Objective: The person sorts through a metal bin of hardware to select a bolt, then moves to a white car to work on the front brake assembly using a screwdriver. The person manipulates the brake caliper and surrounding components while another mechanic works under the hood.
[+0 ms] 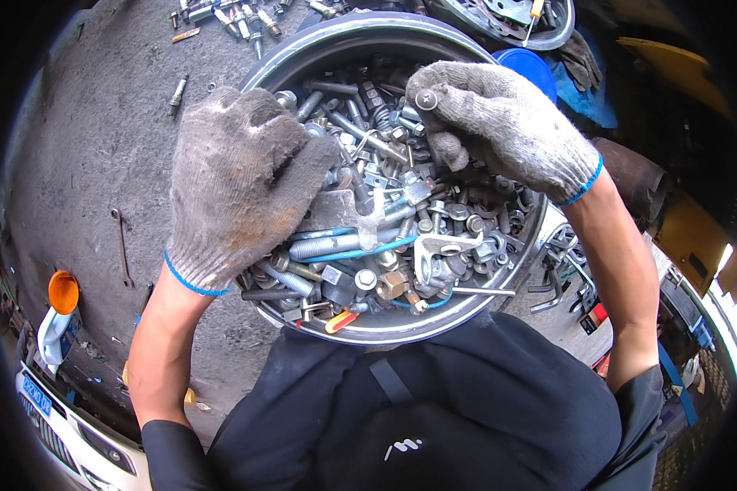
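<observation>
A round metal basin (407, 329) is heaped with bolts, nuts, washers, brackets and other hardware (393, 221). My left hand (236, 184), in a dirty grey knit glove with a blue cuff, reaches over the basin's left side with its fingers curled; whatever is in them is hidden. My right hand (495, 123), in a matching glove, is above the back right of the pile, pinching a small cross-head screw (426, 100) between thumb and fingers. A red and yellow handled piece (341, 322) lies near the front of the pile.
Loose plug-like parts (246, 23) and a wrench (123, 245) lie on rough concrete. A second tray (565, 29) and blue lid (526, 69) sit behind. Hex keys (549, 286) and a metal cylinder (630, 180) are right, a white car front (65, 442) and orange funnel (63, 292) left.
</observation>
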### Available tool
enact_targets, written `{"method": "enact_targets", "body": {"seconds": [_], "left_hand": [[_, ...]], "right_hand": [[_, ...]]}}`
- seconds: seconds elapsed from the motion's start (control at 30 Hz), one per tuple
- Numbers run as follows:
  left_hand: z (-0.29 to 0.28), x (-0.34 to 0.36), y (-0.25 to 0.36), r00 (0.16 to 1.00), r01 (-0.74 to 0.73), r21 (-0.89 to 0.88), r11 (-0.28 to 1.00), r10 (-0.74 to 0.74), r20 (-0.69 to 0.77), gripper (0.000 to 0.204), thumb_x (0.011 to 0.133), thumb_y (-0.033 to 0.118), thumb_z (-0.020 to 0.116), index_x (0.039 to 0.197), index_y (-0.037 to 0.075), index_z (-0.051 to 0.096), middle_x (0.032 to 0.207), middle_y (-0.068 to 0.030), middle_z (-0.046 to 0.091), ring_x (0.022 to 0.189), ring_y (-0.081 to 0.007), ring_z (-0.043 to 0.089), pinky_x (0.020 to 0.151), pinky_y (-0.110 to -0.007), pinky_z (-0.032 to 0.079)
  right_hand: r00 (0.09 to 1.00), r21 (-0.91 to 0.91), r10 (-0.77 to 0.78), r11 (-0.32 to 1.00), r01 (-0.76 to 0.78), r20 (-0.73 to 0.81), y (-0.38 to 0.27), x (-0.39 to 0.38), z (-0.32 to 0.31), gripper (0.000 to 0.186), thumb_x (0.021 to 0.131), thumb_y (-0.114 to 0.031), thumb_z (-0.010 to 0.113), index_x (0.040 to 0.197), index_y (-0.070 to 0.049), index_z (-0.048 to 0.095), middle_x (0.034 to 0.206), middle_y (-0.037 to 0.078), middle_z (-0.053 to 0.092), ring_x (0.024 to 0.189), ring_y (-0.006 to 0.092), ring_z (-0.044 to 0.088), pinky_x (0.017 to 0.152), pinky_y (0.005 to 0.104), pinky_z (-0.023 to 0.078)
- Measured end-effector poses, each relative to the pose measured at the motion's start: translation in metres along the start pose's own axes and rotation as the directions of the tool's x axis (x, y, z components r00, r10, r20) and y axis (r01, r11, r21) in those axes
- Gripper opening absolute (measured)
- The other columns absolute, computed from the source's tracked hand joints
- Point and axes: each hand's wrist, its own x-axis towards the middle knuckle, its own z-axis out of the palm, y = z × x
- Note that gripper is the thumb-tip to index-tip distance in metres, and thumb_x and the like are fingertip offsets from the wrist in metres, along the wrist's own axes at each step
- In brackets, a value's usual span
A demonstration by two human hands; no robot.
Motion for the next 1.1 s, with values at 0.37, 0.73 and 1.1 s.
{"method": "enact_targets", "body": {"seconds": [0.37,0.73,1.1], "left_hand": [[0.004,0.008,0.007,0.999,0.017,-0.02,1.0,-0.016,0.036,0.018,0.085,0.021,0.08,0.08,0.004,0.076,0.082,-0.0133,0.067,0.078,-0.0334,0.065,0.073,-0.046,0.049],[0.055,0.047,0.022,0.975,-0.07,0.137,0.988,0.038,0.217,0.028,0.093,0.03,0.073,0.103,0.004,0.076,0.095,-0.0135,0.07,0.092,-0.0339,0.066,0.084,-0.047,0.053],[-0.016,0.023,0.039,0.997,0.025,-0.009,1.0,-0.024,0.071,0.039,0.093,0.004,0.068,0.132,0.01,0.07,0.134,-0.0137,0.069,0.122,-0.033,0.067,0.105,-0.043,0.053]], "right_hand": [[0.987,0.462,0.129,0.873,-0.157,0.092,0.009,-0.016,0.001,0.027,0.112,-0.034,0.056,0.107,-0.008,0.061,0.079,-0.002,0.052,0.067,0.0091,0.047,0.055,0.0244,0.041],[0.983,0.677,-0.067,0.732,-0.069,0.172,0.015,-0.026,0.001,0.025,0.11,-0.034,0.061,0.103,-0.009,0.064,0.081,-0.003,0.055,0.07,0.0091,0.05,0.057,0.024,0.044],[0.985,0.625,-0.09,0.78,-0.021,0.146,0.017,-0.032,0.001,0.04,0.112,-0.048,0.05,0.091,-0.014,0.054,0.075,-0.001,0.044,0.061,0.0138,0.045,0.053,0.0263,0.036]]}}
